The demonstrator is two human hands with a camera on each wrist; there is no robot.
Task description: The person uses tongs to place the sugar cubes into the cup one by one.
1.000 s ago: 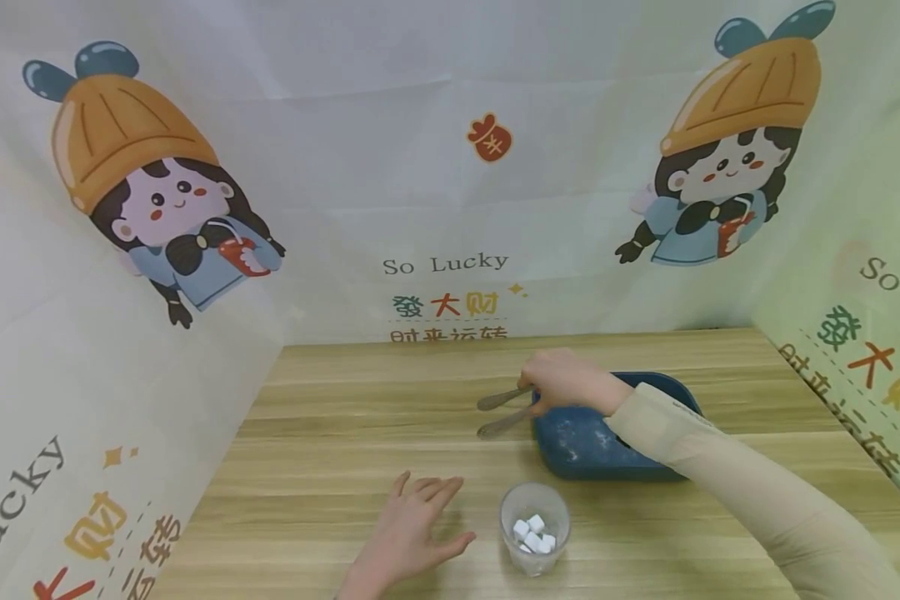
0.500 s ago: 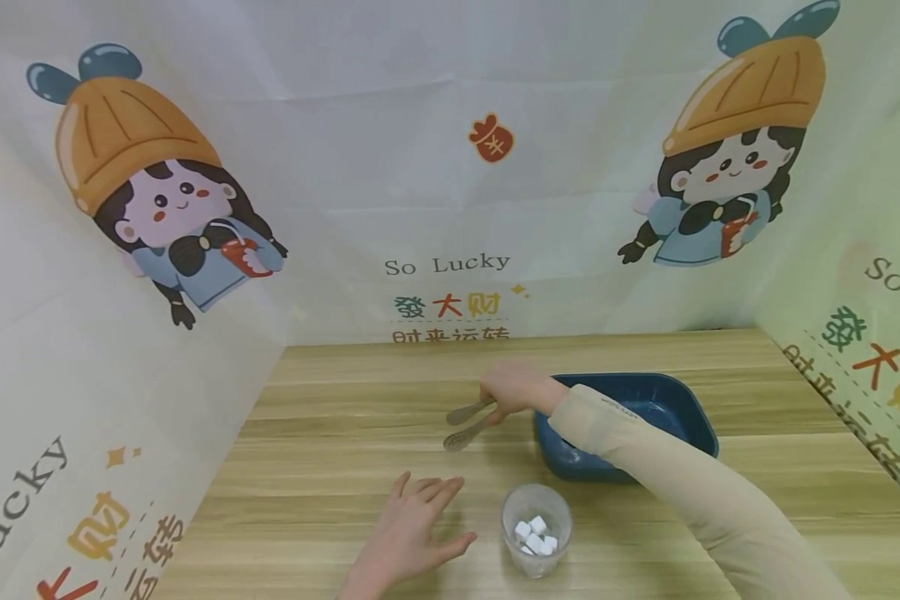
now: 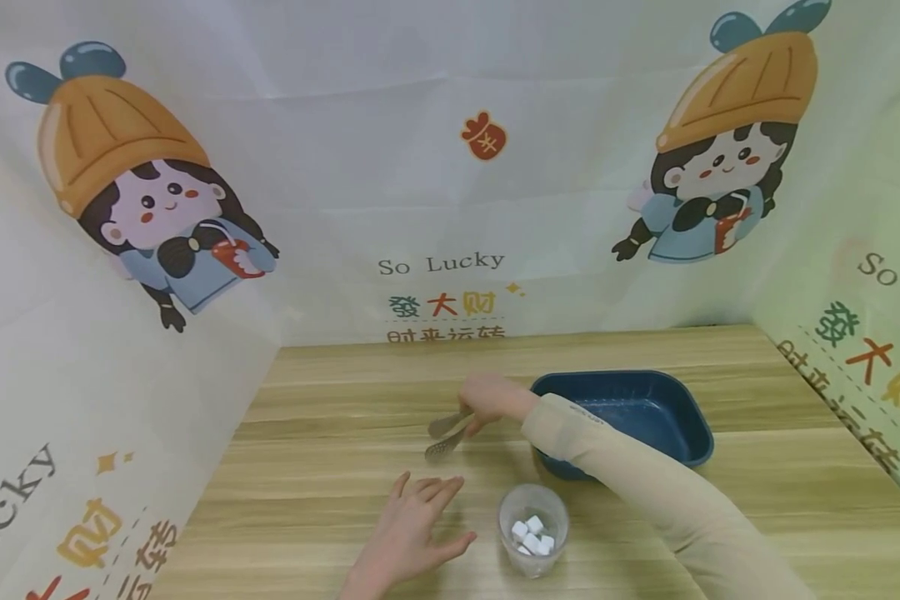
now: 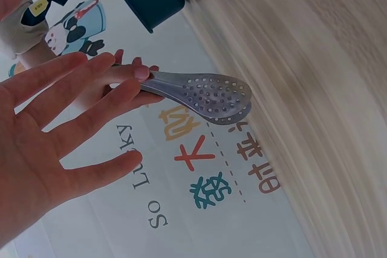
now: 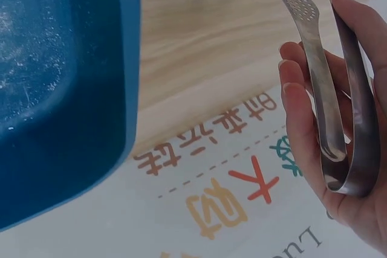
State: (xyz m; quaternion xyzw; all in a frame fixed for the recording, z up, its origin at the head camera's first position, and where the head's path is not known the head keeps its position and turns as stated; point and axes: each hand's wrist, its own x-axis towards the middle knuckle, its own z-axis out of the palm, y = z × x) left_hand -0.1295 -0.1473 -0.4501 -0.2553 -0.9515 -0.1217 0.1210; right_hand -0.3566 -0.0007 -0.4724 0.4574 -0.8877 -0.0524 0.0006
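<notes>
My right hand (image 3: 491,398) holds metal tongs (image 5: 314,58) with perforated tips, to the left of a blue rectangular basin (image 3: 671,408). In the right wrist view the tong arms stand apart, with nothing visible between them. The tips point left and toward me, above the tabletop. My left hand (image 3: 416,533) is spread with straight fingers and a separate thumb, holding nothing. To its right stands a clear cup (image 3: 534,570) with several white cubes (image 3: 545,545) at its bottom; the hand and the cup are apart.
The wood-grain tabletop (image 3: 330,417) meets a white printed cloth (image 3: 360,167) at the back and sides. The basin lies behind and right of the cup, partly covered by my right sleeve (image 3: 637,475). White residue shows on the basin's floor.
My right hand has moved left, and slightly toward me, from over the basin's left part with the tongs. More of the basin's inside shows. My left hand and the cup have stayed put.
</notes>
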